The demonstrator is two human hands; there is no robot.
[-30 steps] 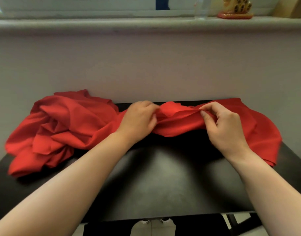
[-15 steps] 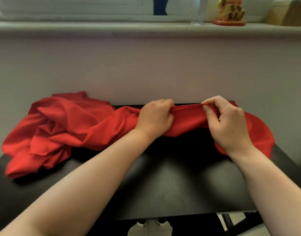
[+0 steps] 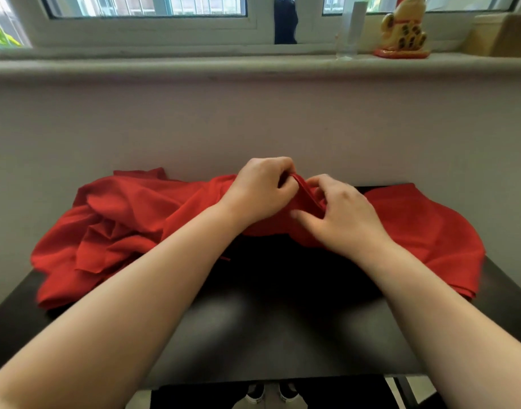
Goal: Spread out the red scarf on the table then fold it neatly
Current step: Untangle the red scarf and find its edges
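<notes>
The red scarf [image 3: 129,219]: thin, limp, judged slippery; bunched toward nine o'clock. Left hand [image 3: 259,193] pinches its hem; right hand [image 3: 341,215] apparently likewise. Best taken by corners.

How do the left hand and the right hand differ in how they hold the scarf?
The left hand is a tight fist, fingers curled round a raised fold of the scarf; the right hand is looser, its thumb stretched sideways. The left hand is nearer the wall, the right hand nearer the camera. Both grip the same fold, close together.
</notes>
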